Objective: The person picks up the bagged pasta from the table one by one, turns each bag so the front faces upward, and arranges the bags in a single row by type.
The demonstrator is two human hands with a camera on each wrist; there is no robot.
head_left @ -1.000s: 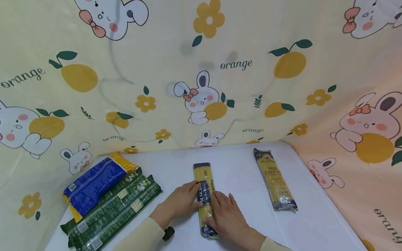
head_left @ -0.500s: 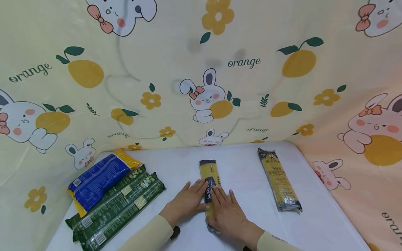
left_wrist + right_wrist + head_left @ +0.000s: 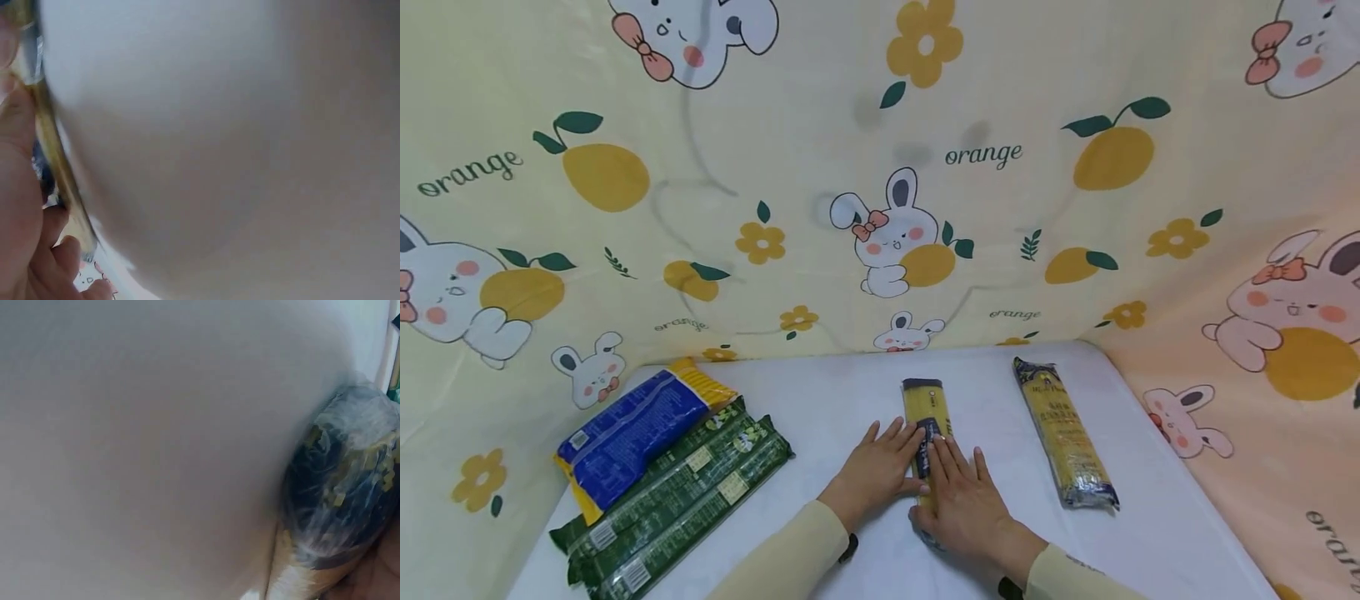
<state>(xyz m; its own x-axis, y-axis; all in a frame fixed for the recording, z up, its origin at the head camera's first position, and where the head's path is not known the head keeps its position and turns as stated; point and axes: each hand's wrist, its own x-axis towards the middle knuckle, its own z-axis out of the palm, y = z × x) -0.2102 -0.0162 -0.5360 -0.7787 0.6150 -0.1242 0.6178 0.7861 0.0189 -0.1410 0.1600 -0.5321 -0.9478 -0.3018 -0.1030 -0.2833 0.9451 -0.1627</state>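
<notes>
A slim pack of spaghetti (image 3: 927,404) lies lengthwise on the white table, its yellow strands showing beside a dark blue label. From its left side my left hand (image 3: 874,468) touches it with extended fingers. My right hand (image 3: 968,507) rests over its lower right part, fingers straight and pointing away from me, hiding much of the near end. In the left wrist view, the left thumb and fingers lie along the pack's edge (image 3: 62,165). Clear, crinkled wrapping over the dark end of the spaghetti pack (image 3: 344,481) fills the right side of the right wrist view.
Another yellow pasta pack (image 3: 1066,433) lies at the right of the table (image 3: 1157,533). At the left, a blue and yellow bag (image 3: 636,437) leans over green long packs (image 3: 681,496). A printed cloth (image 3: 820,108) stands behind the table.
Both hands and the spaghetti pack between them have shifted to the right across the table. The other packs have stayed in place; the head view has tilted slightly.
</notes>
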